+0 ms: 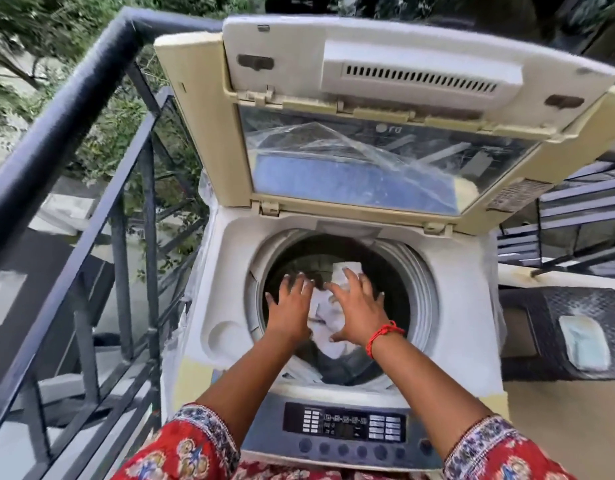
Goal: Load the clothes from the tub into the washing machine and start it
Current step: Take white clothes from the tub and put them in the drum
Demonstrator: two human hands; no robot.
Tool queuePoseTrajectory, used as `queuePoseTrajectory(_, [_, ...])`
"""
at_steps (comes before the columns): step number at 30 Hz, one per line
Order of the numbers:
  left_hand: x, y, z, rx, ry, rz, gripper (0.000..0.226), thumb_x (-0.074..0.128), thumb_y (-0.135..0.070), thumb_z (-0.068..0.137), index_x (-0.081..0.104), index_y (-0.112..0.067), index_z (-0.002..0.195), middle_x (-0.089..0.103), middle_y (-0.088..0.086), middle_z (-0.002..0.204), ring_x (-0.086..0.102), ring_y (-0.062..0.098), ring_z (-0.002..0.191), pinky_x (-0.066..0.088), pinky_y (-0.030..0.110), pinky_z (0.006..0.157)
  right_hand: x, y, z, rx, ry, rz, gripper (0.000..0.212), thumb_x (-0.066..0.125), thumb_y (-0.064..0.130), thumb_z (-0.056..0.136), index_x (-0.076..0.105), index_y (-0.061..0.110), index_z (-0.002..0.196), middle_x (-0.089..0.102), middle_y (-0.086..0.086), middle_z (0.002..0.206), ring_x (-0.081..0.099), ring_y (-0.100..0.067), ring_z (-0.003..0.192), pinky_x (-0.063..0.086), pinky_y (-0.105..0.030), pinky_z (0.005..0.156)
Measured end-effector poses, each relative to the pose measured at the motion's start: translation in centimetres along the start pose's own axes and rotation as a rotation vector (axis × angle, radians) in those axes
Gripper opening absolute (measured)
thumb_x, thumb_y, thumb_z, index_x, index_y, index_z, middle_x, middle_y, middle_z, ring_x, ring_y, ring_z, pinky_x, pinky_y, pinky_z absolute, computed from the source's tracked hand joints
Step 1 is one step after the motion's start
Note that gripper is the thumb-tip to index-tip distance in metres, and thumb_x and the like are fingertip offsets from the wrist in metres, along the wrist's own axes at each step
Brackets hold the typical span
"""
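Note:
A top-loading washing machine [226,261] stands in front of me with its folding lid [368,81] raised. White cloth [325,315] lies in the round drum [420,292]. My left hand [292,306] and my right hand [354,310] are both over the drum mouth, fingers spread, palms down on or just above the white cloth. Neither hand grips it. A red thread is tied around my right wrist. The control panel [344,427] with buttons runs along the machine's near edge. The tub is out of view.
A dark metal railing [74,98] runs along the left, close to the machine, with foliage beyond it. At the right is a dark woven surface [583,306] with a pale rectangular object [584,344] on it, and stair treads behind.

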State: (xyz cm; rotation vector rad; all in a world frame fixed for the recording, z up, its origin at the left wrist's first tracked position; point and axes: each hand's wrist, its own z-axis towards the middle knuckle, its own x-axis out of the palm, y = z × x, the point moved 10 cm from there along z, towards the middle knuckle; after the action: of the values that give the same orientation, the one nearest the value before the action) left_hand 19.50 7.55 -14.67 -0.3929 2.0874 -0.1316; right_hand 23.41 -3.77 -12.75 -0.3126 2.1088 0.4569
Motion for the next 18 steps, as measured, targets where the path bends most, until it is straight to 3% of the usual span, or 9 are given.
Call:
queuePoseTrajectory(8, [-1.4,-1.9,-1.1,0.017,-0.067,0.026,0.092,0.072,-0.033,0.08,0.014,-0.022,0.151,0.005,0.0,0.161,0.0,0.03,0.148,0.02,0.059,0.114,-1.1,-1.9,-2.0,-0.015,-0.07,-0.028,0.108,0.085,0.049,0.058,0.022,0.041,0.146,-0.006,0.0,0.16,0.0,-0.035,0.147,0.024,-0.067,0.107])
queuePoseTrajectory(18, [-4.1,-14.5,-3.6,0.343,-0.17,0.01,0.088,0.07,-0.032,0.082,0.017,-0.024,0.151,0.009,0.001,0.161,0.005,0.027,0.148,0.022,0.052,0.116,-4.9,-9.8,-10.5,0.205,-0.348,0.117,0.097,0.08,0.051,0.064,0.028,0.037,0.144,0.009,-0.006,0.159,0.012,-0.034,0.144,0.031,-0.057,0.109])
